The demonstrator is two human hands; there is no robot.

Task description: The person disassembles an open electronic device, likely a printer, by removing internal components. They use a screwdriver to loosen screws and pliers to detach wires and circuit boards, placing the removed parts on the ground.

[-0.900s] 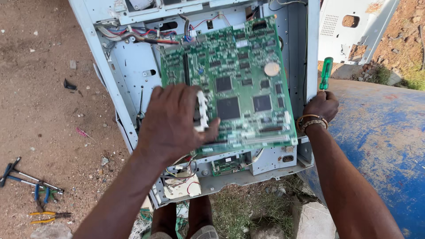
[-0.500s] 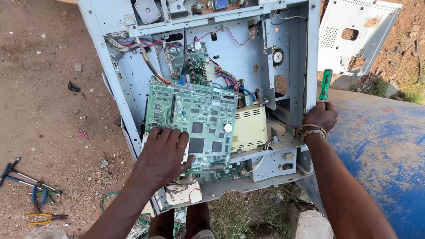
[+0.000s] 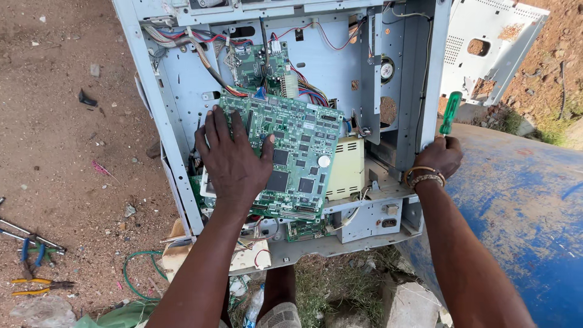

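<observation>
on the bare dirt at the far left lie loose pliers point(image 3: 36, 255) and a second pair with yellow handles point(image 3: 42, 284), well apart from the work. next comes the open white metal case point(image 3: 167, 121), tilted back so its inside faces up, which seems to be why its contents are so easy to reach. the left hand point(image 3: 234, 161) lies flat on the big green circuit board point(image 3: 303, 152), fingers spread apart over its left part and thumb pressing the top face, holding the board slanted and partly lifted inside the case. also in the case are a smaller green board point(image 3: 261, 64) higher up, bundles of coloured wires point(image 3: 306, 91), and a pale yellow box point(image 3: 347, 170) just beside the big board. further right, the right hand point(image 3: 442, 157) is closed around a green-handled screwdriver point(image 3: 450, 112) and rests at the case's right edge, likely steadying it. a blue drum point(image 3: 522, 206) sits at the far right.
</observation>
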